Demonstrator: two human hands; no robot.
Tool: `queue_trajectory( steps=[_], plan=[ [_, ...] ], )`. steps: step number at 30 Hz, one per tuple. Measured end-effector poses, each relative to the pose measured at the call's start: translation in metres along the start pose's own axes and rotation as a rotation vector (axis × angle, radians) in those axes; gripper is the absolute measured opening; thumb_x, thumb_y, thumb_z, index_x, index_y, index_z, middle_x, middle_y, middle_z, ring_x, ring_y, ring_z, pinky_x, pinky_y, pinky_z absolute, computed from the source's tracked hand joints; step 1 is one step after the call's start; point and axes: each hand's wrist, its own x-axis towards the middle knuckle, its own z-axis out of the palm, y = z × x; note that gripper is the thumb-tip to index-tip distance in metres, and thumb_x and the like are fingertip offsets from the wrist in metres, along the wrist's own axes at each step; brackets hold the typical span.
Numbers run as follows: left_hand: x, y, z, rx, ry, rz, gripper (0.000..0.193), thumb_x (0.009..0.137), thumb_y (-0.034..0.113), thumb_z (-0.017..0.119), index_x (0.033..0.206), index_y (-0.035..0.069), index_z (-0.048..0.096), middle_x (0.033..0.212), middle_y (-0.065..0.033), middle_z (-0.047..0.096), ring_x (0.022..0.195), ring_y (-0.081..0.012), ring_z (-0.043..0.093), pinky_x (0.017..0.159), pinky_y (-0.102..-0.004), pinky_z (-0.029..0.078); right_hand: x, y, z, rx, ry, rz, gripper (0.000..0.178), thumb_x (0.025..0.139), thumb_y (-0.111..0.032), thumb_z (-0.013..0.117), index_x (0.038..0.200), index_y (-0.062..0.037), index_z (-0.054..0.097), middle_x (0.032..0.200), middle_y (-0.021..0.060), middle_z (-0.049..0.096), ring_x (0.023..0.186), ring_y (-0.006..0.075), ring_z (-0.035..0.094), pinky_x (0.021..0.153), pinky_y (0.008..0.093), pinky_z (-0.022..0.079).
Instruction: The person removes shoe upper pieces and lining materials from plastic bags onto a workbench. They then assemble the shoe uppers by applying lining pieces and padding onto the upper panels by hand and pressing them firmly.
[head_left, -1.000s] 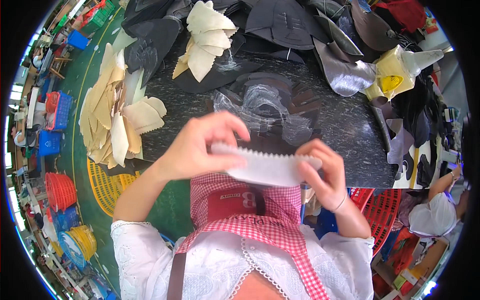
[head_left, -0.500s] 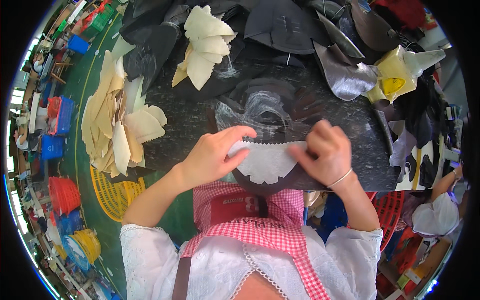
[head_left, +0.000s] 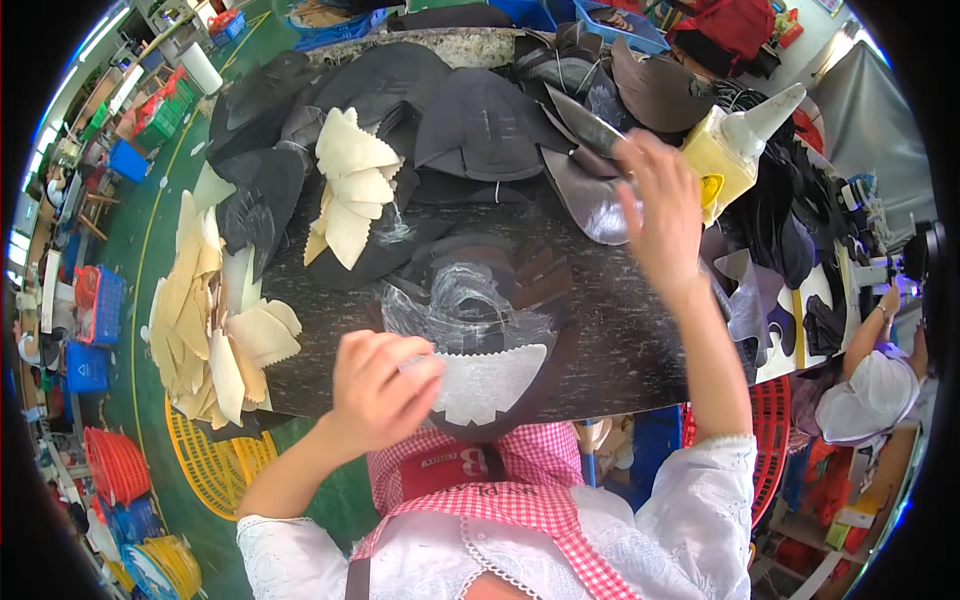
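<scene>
A white half-moon piece (head_left: 490, 382) with a zigzag upper edge lies on a dark rounded piece (head_left: 535, 405) at the table's near edge. Whitish, shiny smears mark the dark material just above it. Beside the white piece's left end is my left hand (head_left: 385, 385), fingers loosely bent, with nothing seen in them. My right hand (head_left: 660, 205) is raised at the far right, fingers apart and slightly blurred. It is between a shiny dark curved piece (head_left: 590, 205) and a pale yellow bottle (head_left: 722, 160) with a whitish nozzle; contact with either cannot be told.
Stacked beige zigzag-edged pieces (head_left: 190, 320) stand at the left table edge, and a cream bunch (head_left: 355, 180) lies farther back. Black pieces (head_left: 480, 125) are heaped along the far side. A yellow basket (head_left: 205, 460) is below left, a red one (head_left: 770, 440) below right. Another person (head_left: 865, 395) sits at right.
My right hand has left the white piece and reached far right toward the bottle. My left hand has drawn off its left end. The view has shifted, showing more of the table's far side.
</scene>
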Motion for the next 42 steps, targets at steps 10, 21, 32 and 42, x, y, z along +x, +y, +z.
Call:
queue_trajectory(
  steps=[10,21,32,42],
  plan=[
    [0.078,0.019,0.024,-1.217,0.18,-0.52,0.036,0.083,0.006,0.068,0.118,0.001,0.059,0.114,-0.0069,0.062,0.11,-0.02,0.056,0.096,-0.0336,0.043,0.023,-0.063,-0.042,0.536,-0.193,-0.037,0.016,0.066,-0.012,0.066,0.07,-0.0059,0.051,0.066,0.0092,0.052,0.057,0.0268,0.057,0.051,0.0368,0.045],
    [0.085,0.005,0.005,-0.908,-0.198,-0.284,0.028,0.092,0.001,0.049,0.118,0.001,0.06,0.12,-0.0114,0.06,0.107,-0.0165,0.058,0.091,-0.0294,0.046,0.012,-0.067,-0.051,0.739,-0.195,-0.11,0.025,0.085,-0.026,0.064,0.092,-0.0017,0.063,0.087,0.0107,0.063,0.083,0.0311,0.059,0.067,0.037,0.047],
    [0.068,0.003,0.009,-1.164,0.082,-0.69,0.029,0.081,-0.004,0.065,0.109,0.001,0.065,0.098,-0.0054,0.064,0.086,-0.0094,0.059,0.08,-0.0231,0.047,-0.008,-0.085,-0.06,0.958,-0.199,0.175,0.049,0.063,-0.002,0.08,0.109,-0.0059,0.065,0.091,0.0069,0.058,0.079,0.0199,0.056,0.068,0.0297,0.046],
    [0.053,0.032,0.021,-0.519,0.218,0.032,0.037,0.077,-0.008,0.059,0.114,-0.007,0.059,0.115,-0.0202,0.061,0.104,-0.0354,0.062,0.086,-0.0375,0.054,-0.041,-0.125,-0.075,0.853,-0.103,0.191,0.024,0.072,-0.011,0.075,0.089,-0.0008,0.061,0.086,0.014,0.063,0.069,0.0277,0.062,0.06,0.0339,0.05]
  ],
)
